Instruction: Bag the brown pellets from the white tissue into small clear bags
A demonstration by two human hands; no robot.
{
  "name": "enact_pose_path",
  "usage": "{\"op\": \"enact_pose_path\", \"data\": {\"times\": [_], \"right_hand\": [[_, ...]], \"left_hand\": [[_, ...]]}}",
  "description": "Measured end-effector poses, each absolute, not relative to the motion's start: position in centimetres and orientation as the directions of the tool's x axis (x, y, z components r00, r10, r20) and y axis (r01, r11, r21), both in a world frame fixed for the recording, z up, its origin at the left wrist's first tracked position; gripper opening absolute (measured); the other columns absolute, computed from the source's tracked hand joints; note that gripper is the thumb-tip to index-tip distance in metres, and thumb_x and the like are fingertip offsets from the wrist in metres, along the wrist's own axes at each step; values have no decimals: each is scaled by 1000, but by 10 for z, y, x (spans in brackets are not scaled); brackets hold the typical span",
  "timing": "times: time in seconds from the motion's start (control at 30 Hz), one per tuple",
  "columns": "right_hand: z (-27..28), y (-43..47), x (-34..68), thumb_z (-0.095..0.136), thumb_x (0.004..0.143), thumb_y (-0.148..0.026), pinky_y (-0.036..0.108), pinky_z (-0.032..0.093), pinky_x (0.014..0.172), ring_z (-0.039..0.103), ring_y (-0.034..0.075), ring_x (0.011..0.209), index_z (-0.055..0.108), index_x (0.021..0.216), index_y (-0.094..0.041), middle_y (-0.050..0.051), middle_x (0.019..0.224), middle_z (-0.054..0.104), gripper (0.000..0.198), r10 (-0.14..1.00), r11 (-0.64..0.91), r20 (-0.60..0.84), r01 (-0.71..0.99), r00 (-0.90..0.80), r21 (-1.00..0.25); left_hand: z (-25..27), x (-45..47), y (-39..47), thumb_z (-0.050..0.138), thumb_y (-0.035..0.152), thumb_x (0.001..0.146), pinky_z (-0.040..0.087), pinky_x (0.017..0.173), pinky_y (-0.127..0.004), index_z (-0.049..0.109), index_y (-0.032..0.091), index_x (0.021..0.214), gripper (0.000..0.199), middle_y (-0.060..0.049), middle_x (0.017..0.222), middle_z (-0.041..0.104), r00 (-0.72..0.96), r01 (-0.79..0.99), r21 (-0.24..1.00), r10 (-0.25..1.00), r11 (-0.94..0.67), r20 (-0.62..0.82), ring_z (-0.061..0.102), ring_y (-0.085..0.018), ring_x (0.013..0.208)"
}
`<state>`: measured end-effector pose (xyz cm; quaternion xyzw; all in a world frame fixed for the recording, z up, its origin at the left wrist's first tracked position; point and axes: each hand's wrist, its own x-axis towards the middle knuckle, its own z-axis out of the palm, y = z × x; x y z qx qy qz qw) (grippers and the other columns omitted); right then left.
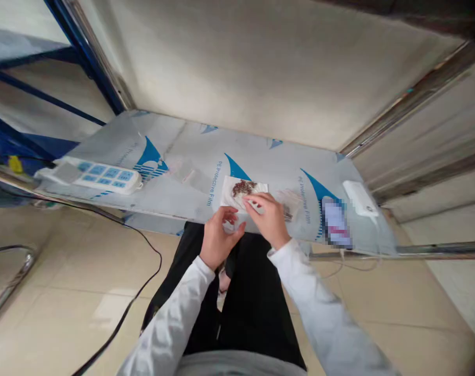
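A white sheet or cloth (226, 194) lies near the front edge of the film-covered shelf, with a pile of small reddish-brown and whitish bits (241, 189) on it. My right hand (268, 215) is over the sheet's right side, thumb and forefinger brought together at the pile; whatever they pinch is too small to name. My left hand (218, 236) is at the sheet's front left corner, fingers curved and thumb held apart, with nothing clear between them. Right of my right hand lies a clear plastic bag (290, 202) with something dark inside.
A white power strip (108, 176) rests at the shelf's left, its black cable (159, 261) hanging to the floor. Toward the right are a phone (336, 222) and a white charger-like box (360, 198) with a cable. Another clear bag (188, 176) lies left of the sheet.
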<state>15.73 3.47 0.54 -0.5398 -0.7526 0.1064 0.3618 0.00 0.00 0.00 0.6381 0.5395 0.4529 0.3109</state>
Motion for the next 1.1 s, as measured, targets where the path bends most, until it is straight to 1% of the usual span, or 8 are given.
{"op": "enact_pose_path", "data": {"times": [0.17, 0.37, 0.57, 0.73, 0.87, 0.93, 1.0, 1.1], "right_hand": [[-32, 106, 182, 59, 74, -4, 34, 45, 90, 60, 21, 94, 68, 94, -16, 8, 97, 65, 25, 956, 270, 222, 863, -190, -427], [-46, 116, 183, 56, 81, -9, 33, 44, 90, 59, 21, 94, 70, 88, -17, 9, 93, 67, 18, 951, 304, 168, 877, -258, -372], [-45, 114, 184, 56, 81, -8, 31, 46, 84, 61, 20, 87, 71, 89, -17, 10, 92, 69, 19, 967, 249, 143, 897, -210, -365], [-25, 103, 178, 57, 81, -8, 30, 49, 80, 65, 18, 82, 70, 84, -17, 7, 88, 71, 17, 975, 207, 162, 888, -152, -412], [23, 60, 155, 58, 86, -24, 28, 53, 77, 67, 15, 79, 68, 93, -18, 5, 92, 72, 14, 949, 285, 301, 657, -93, -698], [48, 35, 142, 62, 84, -26, 26, 54, 74, 68, 15, 77, 68, 93, -19, 3, 90, 72, 12, 943, 333, 287, 522, -169, -786], [67, 16, 131, 64, 83, -21, 24, 53, 70, 67, 13, 73, 69, 89, -21, 0, 85, 72, 8, 919, 370, 227, 504, -322, -780], [83, 2, 123, 64, 83, -17, 26, 49, 71, 65, 13, 72, 70, 87, -20, 1, 83, 71, 8, 875, 447, 181, 609, -448, -655]], "left_hand": [[-3, -6, 0, 68, 27, 72, 47, 70, -23, 55, 20, 96, 28, 2, 74, 64, 17, 419, 887, 978, -194, 206, 61, -12, 69], [-5, -10, 3, 68, 27, 72, 48, 68, -23, 56, 19, 95, 27, 1, 75, 65, -5, 421, 894, 986, -151, 169, 61, -11, 66], [-8, -12, 5, 68, 26, 72, 48, 68, -23, 57, 19, 95, 27, 1, 75, 65, -9, 421, 895, 986, -147, 166, 62, -11, 67], [-7, -14, 6, 69, 28, 72, 48, 68, -23, 56, 19, 96, 28, 1, 75, 65, -8, 410, 899, 986, -151, 169, 62, -12, 67], [-1, -15, 6, 70, 28, 70, 48, 68, -23, 56, 19, 95, 30, 1, 74, 65, 20, 400, 896, 980, -192, 200, 62, -12, 67], [4, -13, 5, 70, 26, 69, 48, 68, -23, 55, 19, 95, 30, 1, 76, 65, 49, 389, 891, 972, -232, 232, 63, -13, 70], [11, -11, 3, 68, 23, 69, 47, 68, -23, 55, 19, 93, 28, 0, 80, 66, 85, 379, 884, 962, -274, 261, 63, -14, 73], [21, -9, 1, 64, 17, 69, 47, 69, -23, 55, 19, 92, 24, 0, 82, 66, 124, 366, 878, 952, -307, 281, 63, -15, 74]]}}
